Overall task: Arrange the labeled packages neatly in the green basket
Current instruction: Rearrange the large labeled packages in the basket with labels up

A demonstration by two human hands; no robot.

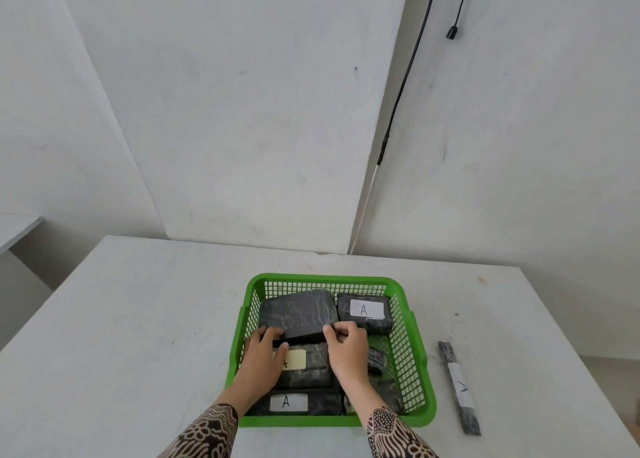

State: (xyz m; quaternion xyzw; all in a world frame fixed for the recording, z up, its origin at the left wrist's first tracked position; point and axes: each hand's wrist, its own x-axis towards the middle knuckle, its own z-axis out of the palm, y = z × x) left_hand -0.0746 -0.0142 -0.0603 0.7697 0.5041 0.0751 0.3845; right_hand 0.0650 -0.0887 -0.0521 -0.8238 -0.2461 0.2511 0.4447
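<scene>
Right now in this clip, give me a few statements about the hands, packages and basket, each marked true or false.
1. Both hands grip the large dark package: true; left hand and right hand hold its near edge.
2. The green basket is empty: false; it holds several packages.
3. A long thin package lies on the table, right of the basket: true.
4. The far-right package in the basket is labeled B: false; its label reads A.
</scene>
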